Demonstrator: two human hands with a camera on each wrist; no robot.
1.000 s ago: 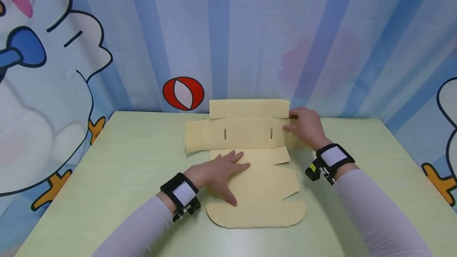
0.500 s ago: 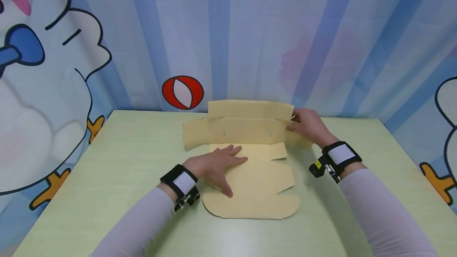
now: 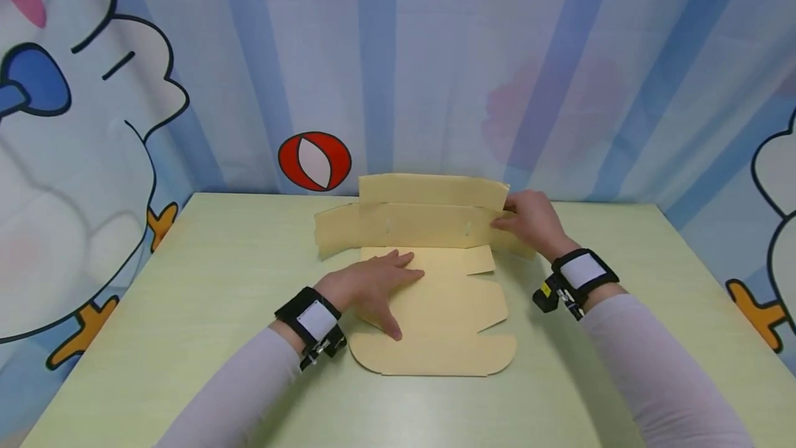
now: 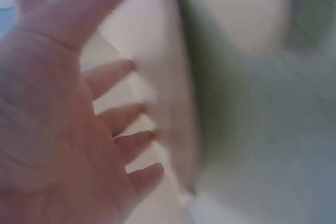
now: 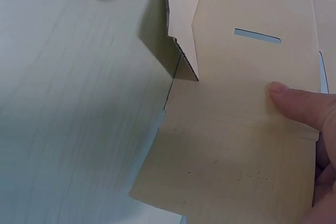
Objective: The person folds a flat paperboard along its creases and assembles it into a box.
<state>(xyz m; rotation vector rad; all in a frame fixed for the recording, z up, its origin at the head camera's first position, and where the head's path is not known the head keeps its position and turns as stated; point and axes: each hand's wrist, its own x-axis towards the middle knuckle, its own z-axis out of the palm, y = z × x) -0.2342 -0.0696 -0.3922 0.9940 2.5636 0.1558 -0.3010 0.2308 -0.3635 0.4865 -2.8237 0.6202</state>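
A pale yellow, die-cut cardboard box blank [image 3: 448, 306] lies on the table, its back panel [image 3: 429, 225] with two small slots folded up at a crease. My left hand [image 3: 376, 289] rests with spread fingers on the left part of the flat section. In the left wrist view, its fingers [image 4: 123, 116] reach over the cardboard. At the right end of the raised panel, my right hand [image 3: 533, 223] pinches the cardboard. The right wrist view shows the thumb [image 5: 299, 103] on the panel's face near a slot [image 5: 257, 35], the other fingers mostly hidden behind.
The light green table [image 3: 236, 247] runs back to a blue striped curtain [image 3: 429, 75] with cartoon prints. Both wrists wear black straps with small cameras. A top flap [image 3: 432, 189] stands above the back panel, and a side flap [image 3: 336, 230] sticks out left.
The back panel has tilted up, so its slots look thinner. The blank has slid slightly away from the front edge, with the left hand still on it and the right still gripping the panel.
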